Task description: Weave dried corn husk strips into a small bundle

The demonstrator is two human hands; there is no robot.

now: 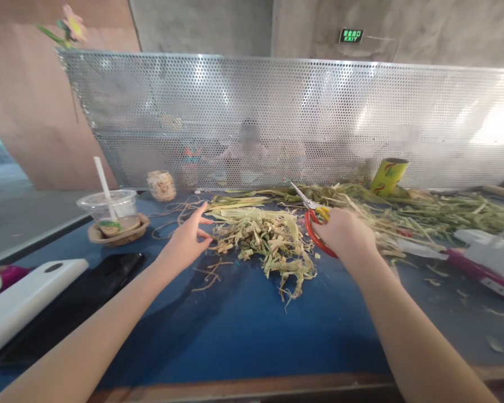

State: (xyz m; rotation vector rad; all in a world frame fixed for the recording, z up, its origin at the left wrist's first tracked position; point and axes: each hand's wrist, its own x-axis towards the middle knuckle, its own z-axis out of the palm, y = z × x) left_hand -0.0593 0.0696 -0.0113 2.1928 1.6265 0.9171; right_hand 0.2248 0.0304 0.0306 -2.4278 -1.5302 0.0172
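Observation:
A tangled heap of dried, shredded plant stalks (273,238) lies on the blue tabletop, between my two hands. My left hand (191,232) is at the heap's left edge with fingers spread; nothing shows in its grasp. Scissors (319,235) with red and yellow handles are in my right hand (346,235), closed round the handles. Their blades point up and to the left, above the back right of the heap, and look closed together. Thin brown twine (178,215) trails behind my left hand, and short loose bits (212,274) lie in front of the heap.
At left stand a plastic cup with straw (111,207), a jar (162,186), a black phone-like slab (75,302) and a white device (29,302). More stalks (445,212), a yellow-green tube (388,177) and a magenta-handled tool (483,271) lie right. A perforated metal panel (243,101) borders the back.

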